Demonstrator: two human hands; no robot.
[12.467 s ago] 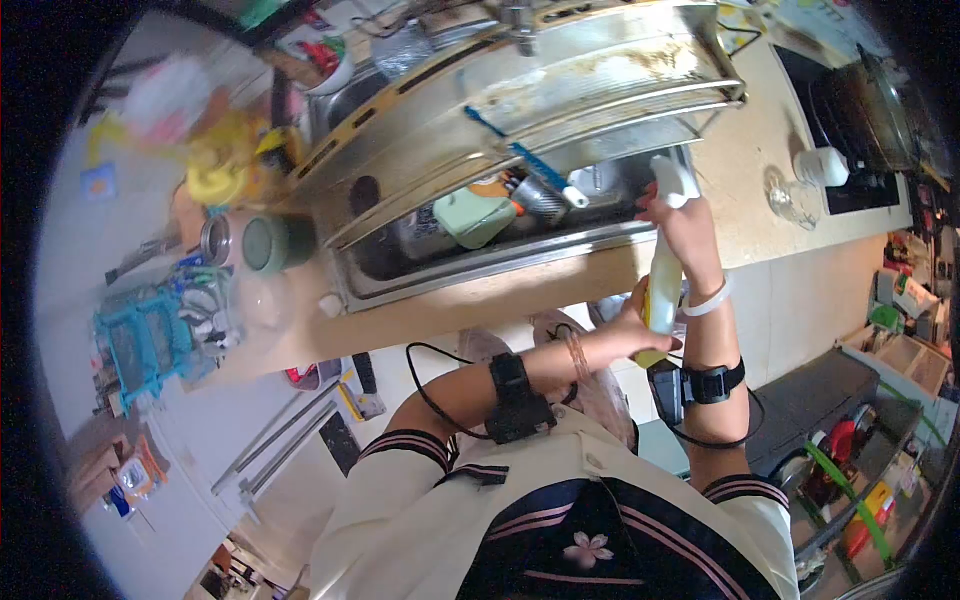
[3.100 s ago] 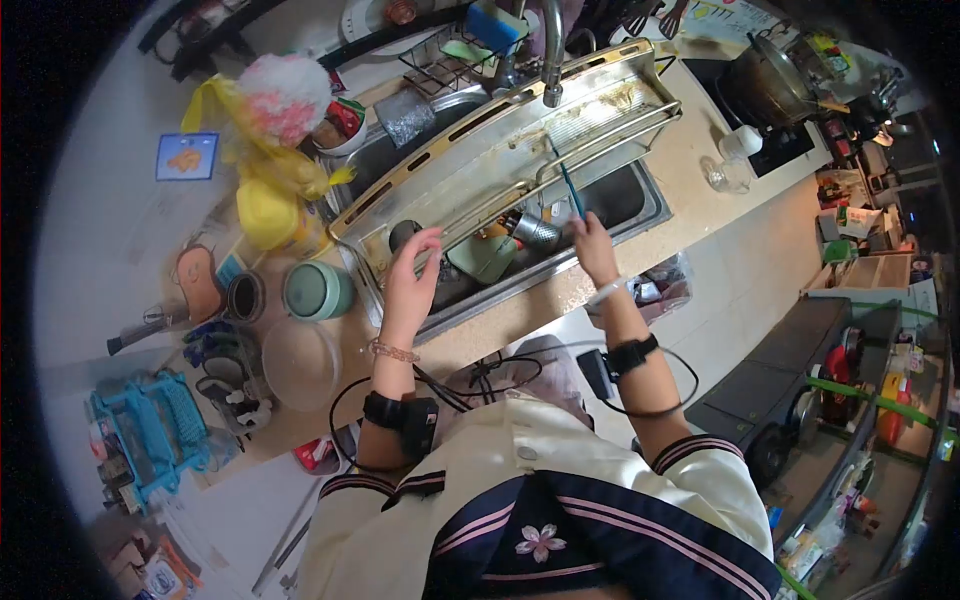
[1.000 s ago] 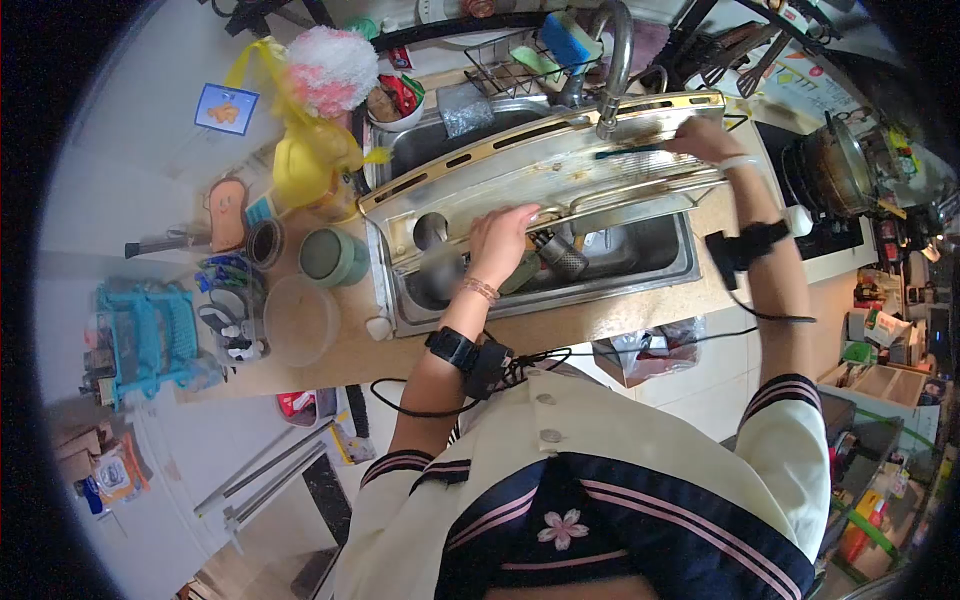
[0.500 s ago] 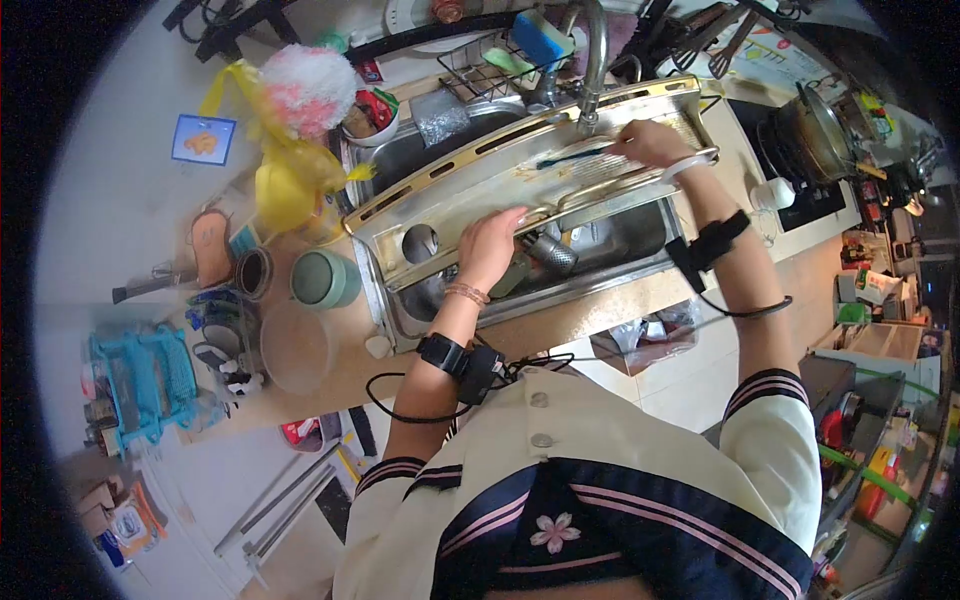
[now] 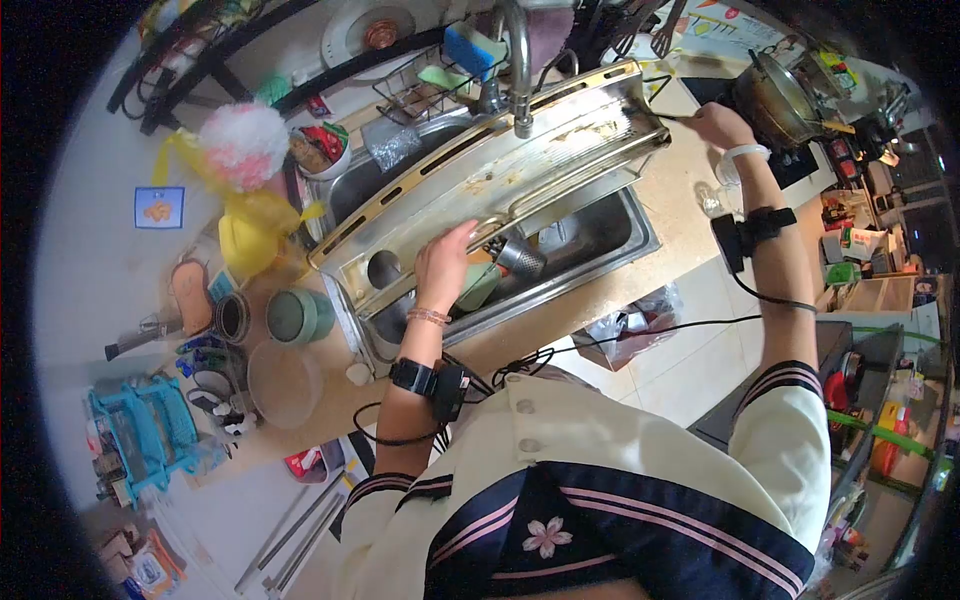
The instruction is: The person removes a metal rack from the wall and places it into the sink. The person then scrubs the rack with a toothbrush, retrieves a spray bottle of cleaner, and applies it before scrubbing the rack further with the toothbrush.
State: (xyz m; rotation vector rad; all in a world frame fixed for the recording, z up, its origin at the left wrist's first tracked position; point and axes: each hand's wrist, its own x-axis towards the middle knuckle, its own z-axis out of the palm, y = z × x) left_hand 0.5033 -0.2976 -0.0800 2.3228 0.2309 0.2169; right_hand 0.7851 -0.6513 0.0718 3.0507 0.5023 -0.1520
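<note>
A long, stained metal panel (image 5: 455,205) with a slotted far edge and a round hole at its left end lies slantwise across the sink (image 5: 600,238). My left hand (image 5: 443,268) is closed on its near edge, by a wire handle. My right hand (image 5: 722,127) is closed round a thin dark brush (image 5: 678,119), just beyond the panel's right end. The brush's head is hard to make out. A perforated metal cylinder (image 5: 522,258) and a green item (image 5: 480,287) sit in the sink under the panel.
The tap (image 5: 520,85) arches over the panel's far edge. A pot (image 5: 775,100) stands on the stove at right. On the left counter are a green canister (image 5: 298,316), a clear tub (image 5: 283,385) and a yellow bag (image 5: 255,235). A wire rack (image 5: 425,90) stands behind the sink.
My right hand has moved right with the brush, from over the panel's surface to past its right end. My left hand stays on the near edge. The whole view has shifted slightly.
</note>
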